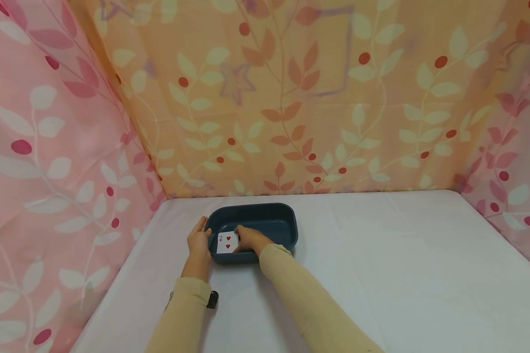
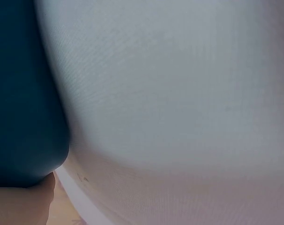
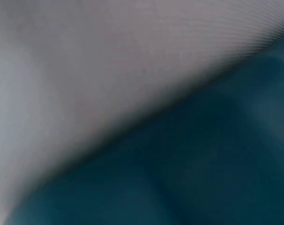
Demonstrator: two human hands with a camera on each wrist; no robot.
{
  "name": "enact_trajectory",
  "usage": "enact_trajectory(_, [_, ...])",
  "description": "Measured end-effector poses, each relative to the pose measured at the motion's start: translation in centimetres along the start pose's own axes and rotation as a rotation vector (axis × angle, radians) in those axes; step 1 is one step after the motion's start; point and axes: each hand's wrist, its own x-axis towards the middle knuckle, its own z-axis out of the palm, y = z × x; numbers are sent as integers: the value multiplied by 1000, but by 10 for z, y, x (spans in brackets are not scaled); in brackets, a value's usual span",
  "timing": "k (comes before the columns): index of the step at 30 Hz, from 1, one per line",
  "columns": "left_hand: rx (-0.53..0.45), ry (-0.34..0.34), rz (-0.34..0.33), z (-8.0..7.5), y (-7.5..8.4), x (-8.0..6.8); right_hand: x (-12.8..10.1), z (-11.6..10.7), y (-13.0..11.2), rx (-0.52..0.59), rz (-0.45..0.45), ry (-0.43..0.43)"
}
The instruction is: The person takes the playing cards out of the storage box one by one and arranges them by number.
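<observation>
Beige sleeves (image 1: 309,299) reach to a dark blue tray (image 1: 252,214), its left end gripped by the left hand (image 1: 198,241). Inside, the right hand (image 1: 251,239) seems to pinch a playing card (image 1: 227,244), fingertips partly hidden; handling it likely calls for a steady tray next.

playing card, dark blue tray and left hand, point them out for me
playing card (image 1: 225,242): head view, middle of its face
dark blue tray (image 1: 252,214): head view, inner side of the far wall
left hand (image 1: 198,242): head view, back of the hand
</observation>
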Motion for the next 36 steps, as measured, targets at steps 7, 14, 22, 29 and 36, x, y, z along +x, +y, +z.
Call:
enact_trajectory(7, [-18, 15, -13, 1, -1, 1, -1, 1, 2, 65, 22, 26])
enact_trajectory(14, [-17, 16, -16, 0, -2, 2, 1, 1, 6, 167, -7, 121])
enact_trajectory(22, [-14, 18, -11, 0, -1, 4, 4, -1, 7, 412, -53, 157])
enact_trajectory(29, [-18, -5, 17, 1, -1, -1, -1, -4, 7, 497, -55, 171])
enact_trajectory(36, [9, 30, 2, 0, -2, 5, -5, -10, 7, 616, -69, 190])
